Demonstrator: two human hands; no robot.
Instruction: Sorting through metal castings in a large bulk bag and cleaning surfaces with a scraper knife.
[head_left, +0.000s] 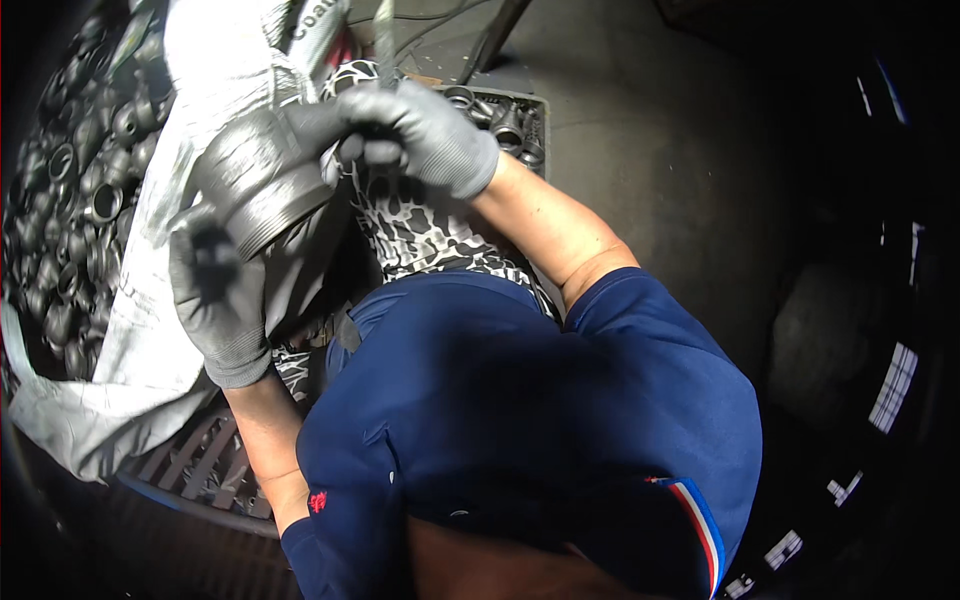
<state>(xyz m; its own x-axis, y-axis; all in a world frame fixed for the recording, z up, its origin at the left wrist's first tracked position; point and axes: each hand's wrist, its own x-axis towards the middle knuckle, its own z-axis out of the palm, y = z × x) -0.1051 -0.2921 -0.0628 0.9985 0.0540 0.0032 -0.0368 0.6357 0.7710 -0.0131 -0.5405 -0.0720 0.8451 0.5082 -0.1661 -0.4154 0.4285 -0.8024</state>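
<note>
A large grey metal casting (262, 168), shaped like a wide pipe collar with a narrower neck, is held tilted between my two gloved hands. My right hand (425, 135) has its fingers closed round the neck at the upper right. Against the lower left side of the collar, my left hand (218, 295) grips the rim; its fingertips are partly hidden and blurred, and a dark smudge marks the glove. Behind the casting spreads a big white woven sack (150, 330), opened out. Many small grey metal fittings (75, 220) are heaped in it on the left.
A crate (545, 125) with several metal fittings stands beyond my right forearm. At the lower left is a slatted crate (190, 465) with pieces under its slats. My patterned trouser legs (420, 225) lie below the casting. Concrete floor (640, 130) extends to the right, and a dark leg-like bar (495, 40) slants at the top.
</note>
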